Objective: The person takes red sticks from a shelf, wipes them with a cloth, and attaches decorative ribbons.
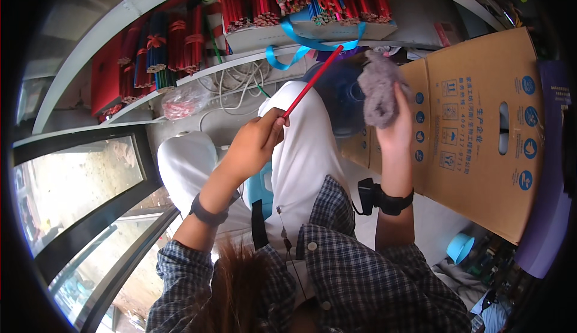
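Observation:
My left hand is closed around the lower end of a red pencil, which slants up and to the right in front of my knee. Level with it on the right, my right hand grips a fluffy grey-mauve piece, soft and lumpy. Whether that piece is yarn, cloth or a plush toy I cannot tell. Most of the right hand's fingers are hidden behind it. The pencil and the fluffy piece are apart. Both hands are raised over my lap.
Several tied bundles of red pencils stand on the shelf ahead, with more at left. A blue ribbon hangs off the shelf edge. Large cardboard box at right; small blue cup below it. Windows at left, cables beneath the shelf.

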A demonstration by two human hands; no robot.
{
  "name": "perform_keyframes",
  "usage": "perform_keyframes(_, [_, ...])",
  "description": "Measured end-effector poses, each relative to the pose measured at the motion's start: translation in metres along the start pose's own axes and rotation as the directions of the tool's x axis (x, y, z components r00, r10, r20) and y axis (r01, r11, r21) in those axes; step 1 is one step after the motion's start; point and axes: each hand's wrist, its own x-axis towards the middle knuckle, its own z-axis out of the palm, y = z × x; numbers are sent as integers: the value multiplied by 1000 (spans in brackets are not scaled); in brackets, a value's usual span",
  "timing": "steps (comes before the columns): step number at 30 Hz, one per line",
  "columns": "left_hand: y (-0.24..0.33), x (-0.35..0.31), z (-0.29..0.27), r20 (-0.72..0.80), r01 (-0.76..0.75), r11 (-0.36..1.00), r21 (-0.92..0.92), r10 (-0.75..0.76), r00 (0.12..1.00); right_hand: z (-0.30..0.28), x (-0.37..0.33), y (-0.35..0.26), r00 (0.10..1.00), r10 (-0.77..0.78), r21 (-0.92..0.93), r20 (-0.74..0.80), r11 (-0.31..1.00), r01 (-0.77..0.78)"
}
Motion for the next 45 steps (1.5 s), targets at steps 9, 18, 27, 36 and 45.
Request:
perform_keyframes(9, [-1,4,21,213,56,984,-170,-18,977,48,-42,55,960,227,-217,165,958,-190])
perform_keyframes(18, [28,4,-11,-213,-138,990,38,143,966,62,-44,27,690,-75,-694,720,-85,715])
perform_keyframes(27, [23,-1,0,-251,-100,991,-90,74,965,61,-31,18,524,-39,-488,851,-428,761])
perform_keyframes(36, [14,3,2,-235,-69,985,-161,30,972,41,-12,-12,571,-132,-534,810,-571,624])
perform_keyframes(45, [5,7,9,-375,53,993,-106,-90,922,0,-11,0,947,-307,-573,91,762,302])
